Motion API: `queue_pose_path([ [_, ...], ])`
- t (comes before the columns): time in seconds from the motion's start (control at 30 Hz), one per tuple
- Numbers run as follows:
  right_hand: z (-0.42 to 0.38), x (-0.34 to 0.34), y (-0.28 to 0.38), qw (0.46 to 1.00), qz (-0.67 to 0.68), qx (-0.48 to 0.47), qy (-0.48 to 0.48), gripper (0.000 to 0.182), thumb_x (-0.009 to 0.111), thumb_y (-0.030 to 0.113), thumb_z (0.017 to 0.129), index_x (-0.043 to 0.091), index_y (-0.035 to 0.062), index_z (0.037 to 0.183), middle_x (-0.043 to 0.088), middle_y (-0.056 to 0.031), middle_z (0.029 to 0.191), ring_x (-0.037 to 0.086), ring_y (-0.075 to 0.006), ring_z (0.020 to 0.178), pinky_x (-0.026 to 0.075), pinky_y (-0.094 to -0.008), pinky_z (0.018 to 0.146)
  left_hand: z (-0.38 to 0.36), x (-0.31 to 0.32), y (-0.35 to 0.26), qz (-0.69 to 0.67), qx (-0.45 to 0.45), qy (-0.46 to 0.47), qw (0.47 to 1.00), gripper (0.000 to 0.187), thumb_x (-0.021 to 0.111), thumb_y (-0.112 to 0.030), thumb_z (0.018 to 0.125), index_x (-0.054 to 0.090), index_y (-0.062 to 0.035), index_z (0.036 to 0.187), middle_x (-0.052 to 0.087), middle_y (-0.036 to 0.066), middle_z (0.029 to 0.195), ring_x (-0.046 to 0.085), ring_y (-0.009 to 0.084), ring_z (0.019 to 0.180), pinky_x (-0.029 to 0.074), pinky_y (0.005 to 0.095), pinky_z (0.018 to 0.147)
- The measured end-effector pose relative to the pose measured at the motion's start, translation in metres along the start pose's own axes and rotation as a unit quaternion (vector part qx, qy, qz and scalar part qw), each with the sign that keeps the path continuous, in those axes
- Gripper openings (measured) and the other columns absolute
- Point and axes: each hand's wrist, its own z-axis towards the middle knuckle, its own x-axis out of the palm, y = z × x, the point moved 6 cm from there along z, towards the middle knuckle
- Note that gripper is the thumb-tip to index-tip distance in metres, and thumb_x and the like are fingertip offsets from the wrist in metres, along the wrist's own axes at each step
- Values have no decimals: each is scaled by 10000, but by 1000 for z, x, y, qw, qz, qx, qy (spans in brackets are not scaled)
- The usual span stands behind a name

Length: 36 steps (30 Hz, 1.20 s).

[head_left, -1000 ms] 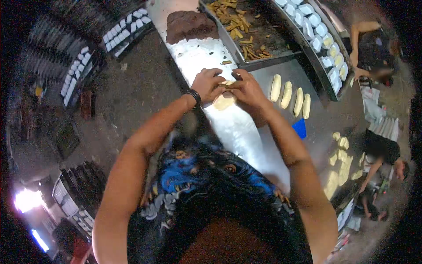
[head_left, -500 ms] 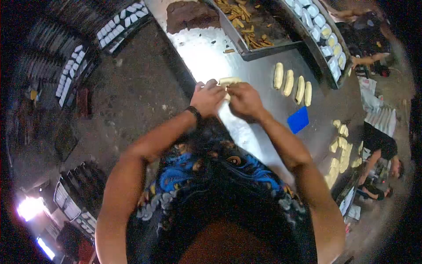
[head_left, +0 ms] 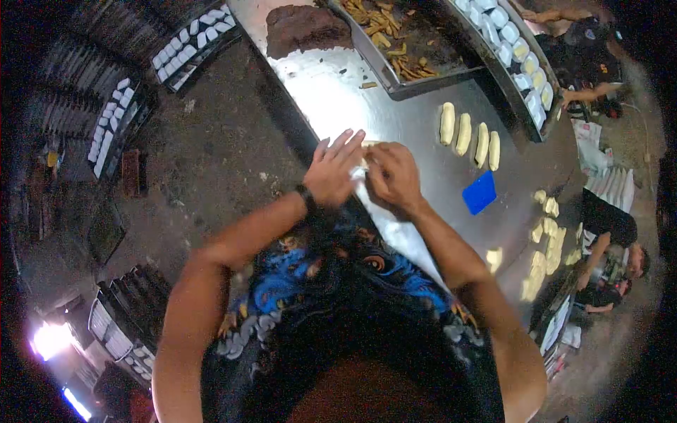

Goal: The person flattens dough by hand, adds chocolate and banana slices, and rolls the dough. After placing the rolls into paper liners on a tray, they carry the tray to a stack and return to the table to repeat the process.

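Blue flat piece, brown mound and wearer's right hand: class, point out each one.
Blue flat piece (head_left: pixel 479 192): head view, middle of its face.
Brown mound (head_left: pixel 308 32): head view, middle of its top.
Wearer's right hand (head_left: pixel 399 173): head view, back of the hand.

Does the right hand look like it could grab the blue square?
Probably yes. The blue square lies on the table with nothing on top, and no object seems to stand between it and the right hand.

Left of the flat blue plastic scraper (head_left: pixel 479 192), the bare left hand (head_left: pixel 335 169) and bare right hand (head_left: pixel 395 173) hide most of a pale dough piece (head_left: pixel 371 143); the right fingertips' hold is unclear. Beyond the scraper, the top edge cuts off the grey metal tray (head_left: pixel 423 89).
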Motion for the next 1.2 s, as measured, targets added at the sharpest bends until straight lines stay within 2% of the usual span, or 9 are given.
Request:
queue_pose_path([
  [0.13,-34,22,22,996,-71,0,51,437,608,114,696,554,-12,1111,558,-207,1043,533,-394,994,427,-465,909,-32,30,7,-147,27,105,983,650,529,-444,859,370,-81,1374,354,169,1436,324,343,1326,270,529,1047],
  [0.3,14,16,-3,934,-104,195,281,356,564,342,820,658,34,669,608,-179,744,598,-349,773,479,-438,703,-29,38,9,-125,-67,275,951,624,550,-400,849,395,-48,1340,500,198,1297,510,377,1138,389,466,985],
  [0.37,44,17,5,967,-178,110,146,267,566,277,840,666,53,735,626,-137,792,595,-326,781,477,-404,677,-28,37,13,-165,-113,323,925,586,544,-381,859,420,-35,1316,549,206,1234,547,393,1080,428,455,954],
  [0.47,34,45,12,967,-225,117,27,203,564,232,849,656,74,939,603,-135,1039,551,-313,1001,441,-423,744,-38,20,23,-245,-10,199,949,393,587,-267,849,544,-54,1177,631,209,1044,604,365,984,484,433,847],
  [0.73,6,63,20,934,-296,198,19,398,574,247,839,545,88,1203,438,-171,1311,394,-399,1209,331,-527,952,-126,-63,162,-364,-278,91,884,309,597,-264,893,608,-44,1110,677,76,913,628,133,776,501,275,698],
  [0.8,40,57,-2,923,-314,214,-57,464,589,303,833,521,105,1247,407,-182,1351,342,-378,1282,278,-550,1030,-122,-64,166,-389,-296,115,865,258,611,-215,893,619,-35,1078,676,95,986,622,180,917,484,309,818],
  [0.9,62,46,-11,916,-293,225,-154,572,618,305,802,472,35,1284,456,-233,1236,418,-360,1175,345,-538,955,-80,-74,147,-364,-191,134,902,257,609,-220,893,620,-33,1069,668,60,912,604,130,810,486,275,715],
  [1.07,16,43,20,925,-176,327,77,709,677,326,742,398,65,1340,531,-190,1094,488,-328,1077,400,-479,912,-42,-91,145,-372,-99,80,920,246,612,-208,892,621,-29,1060,665,29,867,600,97,776,498,265,674],
  [1.2,3,27,-3,970,-116,198,78,451,627,247,821,537,24,1203,605,-136,948,573,-294,908,496,-411,767,-27,-65,133,-398,-129,112,901,238,622,-223,889,637,-20,1013,657,36,843,582,94,750,487,264,663],
])
